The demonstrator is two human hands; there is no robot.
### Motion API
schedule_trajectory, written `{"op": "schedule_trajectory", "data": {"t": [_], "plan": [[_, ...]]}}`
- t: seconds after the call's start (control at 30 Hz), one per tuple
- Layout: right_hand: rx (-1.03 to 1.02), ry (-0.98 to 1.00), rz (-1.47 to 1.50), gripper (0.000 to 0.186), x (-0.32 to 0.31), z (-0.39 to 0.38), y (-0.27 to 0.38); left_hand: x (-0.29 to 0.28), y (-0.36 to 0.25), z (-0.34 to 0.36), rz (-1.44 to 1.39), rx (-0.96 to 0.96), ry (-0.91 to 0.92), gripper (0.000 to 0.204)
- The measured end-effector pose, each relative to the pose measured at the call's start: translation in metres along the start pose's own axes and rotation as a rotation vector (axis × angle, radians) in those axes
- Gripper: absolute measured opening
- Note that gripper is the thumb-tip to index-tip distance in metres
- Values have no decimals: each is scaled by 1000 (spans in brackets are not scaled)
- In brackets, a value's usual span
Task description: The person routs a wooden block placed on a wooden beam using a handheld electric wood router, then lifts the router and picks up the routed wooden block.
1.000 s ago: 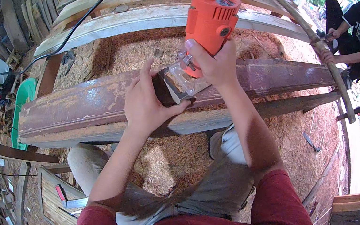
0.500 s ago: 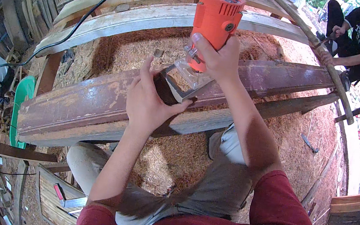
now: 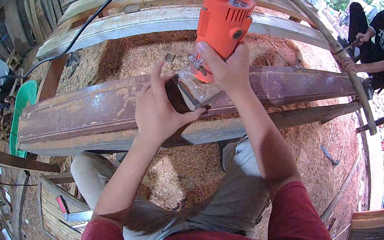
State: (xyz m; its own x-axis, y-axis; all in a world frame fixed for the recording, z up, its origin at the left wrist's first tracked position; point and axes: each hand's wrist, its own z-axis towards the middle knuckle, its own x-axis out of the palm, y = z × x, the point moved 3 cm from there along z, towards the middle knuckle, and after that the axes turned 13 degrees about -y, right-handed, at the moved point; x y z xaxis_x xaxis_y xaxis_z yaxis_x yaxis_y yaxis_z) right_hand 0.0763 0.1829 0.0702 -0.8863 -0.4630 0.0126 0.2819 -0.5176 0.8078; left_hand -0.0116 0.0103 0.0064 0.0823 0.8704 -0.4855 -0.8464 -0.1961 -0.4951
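right hand [image 3: 230, 70], orange router [image 3: 220, 28] shifted slightly left from moment ago

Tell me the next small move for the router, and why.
Probably ease the orange router slightly along the wooden block: the right hand grips its body, its clear base appears to sit on the block, and the left hand curls around the block's left side, seemingly steadying it on the brown beam.
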Motion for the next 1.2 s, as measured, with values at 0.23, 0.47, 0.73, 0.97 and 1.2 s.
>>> {"op": "schedule_trajectory", "data": {"t": [0.23,0.47,0.73,0.97,1.2], "plan": [[-38,-6,-19,49,-4,-2,6,0,1,-1,-26,-24,11,133],[-37,-43,8,47,-10,-1,3,-1,1,0,-19,-36,28,133],[-59,-64,-77,44,-13,6,-4,-2,-2,0,-21,-39,44,132],[-57,-51,-26,47,1,8,-7,-1,-3,1,0,-36,28,133],[-13,-6,-44,48,4,3,1,0,0,0,-11,-71,45,136]]}}
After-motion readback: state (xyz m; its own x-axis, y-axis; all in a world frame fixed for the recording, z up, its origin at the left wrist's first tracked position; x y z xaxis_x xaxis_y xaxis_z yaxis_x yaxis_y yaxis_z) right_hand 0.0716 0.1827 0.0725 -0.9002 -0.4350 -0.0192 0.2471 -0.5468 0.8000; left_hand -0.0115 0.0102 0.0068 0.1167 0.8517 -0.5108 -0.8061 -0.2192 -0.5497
